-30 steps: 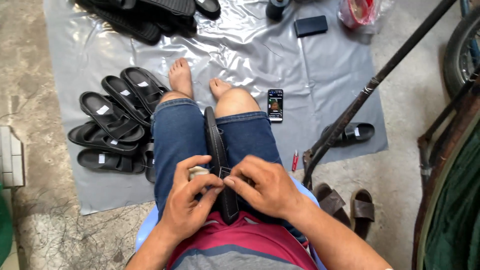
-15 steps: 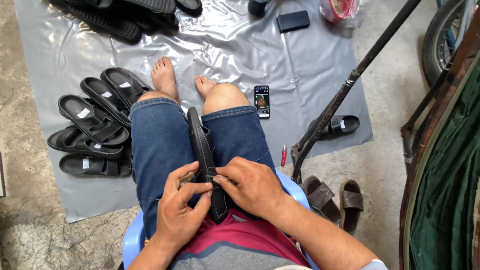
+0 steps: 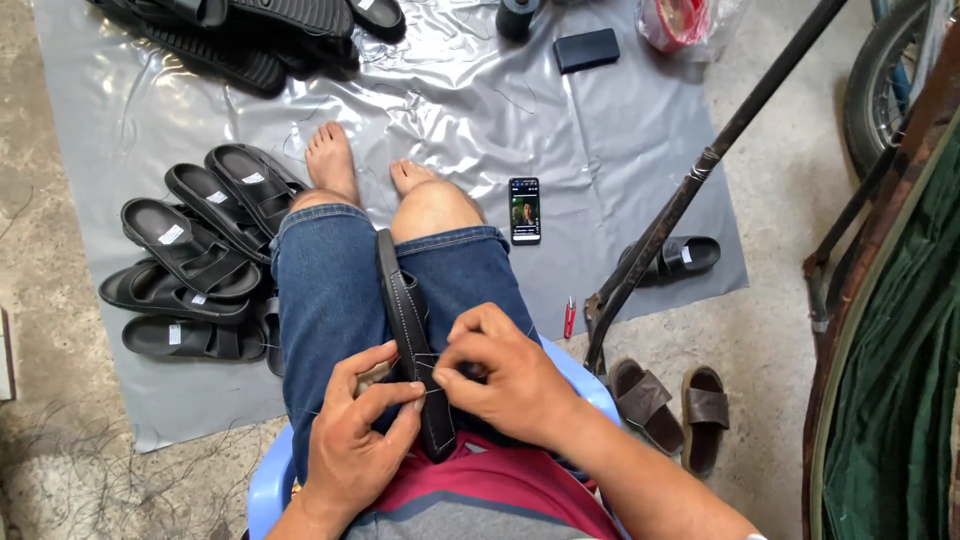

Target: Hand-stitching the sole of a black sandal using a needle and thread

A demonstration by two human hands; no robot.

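A black sandal sole (image 3: 402,300) with a stitched edge stands on its side between my knees. My left hand (image 3: 355,440) grips its near end, with the thumb pressed against the edge. My right hand (image 3: 495,375) pinches something small at the same edge, fingers closed; a thin thread runs between the two hands. Whether a needle is held is too small to tell. I sit on a blue plastic stool (image 3: 275,480), in jeans, with bare feet on a grey plastic sheet (image 3: 450,110).
Several black sandals (image 3: 190,255) lie on the sheet at my left and more (image 3: 240,35) at the top. A phone (image 3: 525,210), a dark box (image 3: 586,49) and a small red tool (image 3: 569,317) lie nearby. A brown sandal pair (image 3: 670,405) and a slanted metal bar (image 3: 700,170) are at right.
The view has shifted slightly. My hands stay on the sandal's near end, the right fingers now pinched closer to the left thumb at the stitched edge.
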